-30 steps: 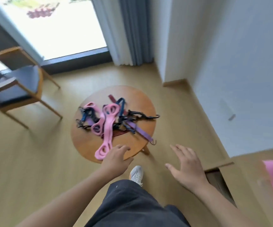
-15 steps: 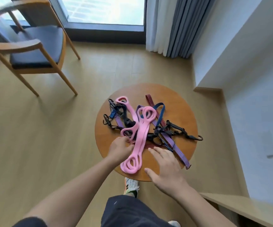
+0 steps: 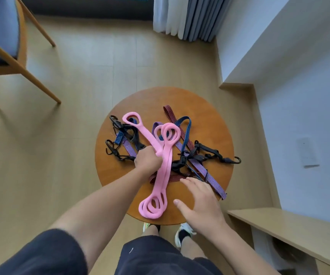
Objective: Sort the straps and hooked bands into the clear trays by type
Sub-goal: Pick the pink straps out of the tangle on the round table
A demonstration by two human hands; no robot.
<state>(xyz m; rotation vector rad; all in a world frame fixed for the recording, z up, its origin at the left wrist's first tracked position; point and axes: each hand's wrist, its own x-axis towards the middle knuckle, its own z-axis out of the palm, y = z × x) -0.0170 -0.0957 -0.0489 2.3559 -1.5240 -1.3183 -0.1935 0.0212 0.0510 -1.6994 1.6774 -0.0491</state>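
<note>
A tangle of straps lies on a small round wooden table (image 3: 209, 124). Pink looped straps (image 3: 163, 171) run from the pile's middle to the near edge. My left hand (image 3: 147, 160) is closed around one pink strap whose far loop (image 3: 132, 119) points up and left. My right hand (image 3: 201, 201) hovers open, fingers spread, just right of the pink straps' near loops. Under them lie purple striped bands (image 3: 207, 173), a red striped band (image 3: 172, 114), a blue band (image 3: 186, 124) and black hooks (image 3: 215, 153). No clear trays are in view.
A wooden chair (image 3: 3, 56) with a blue seat stands at the far left. A pale wooden bench or shelf (image 3: 291, 231) runs along the wall at the right. Curtains (image 3: 188, 16) hang behind the table. My feet (image 3: 182, 233) are at the table's near edge.
I have come up to the table and the view has tilted down. My left hand has closed on a pink strap. My right hand has come over the table's near edge.
</note>
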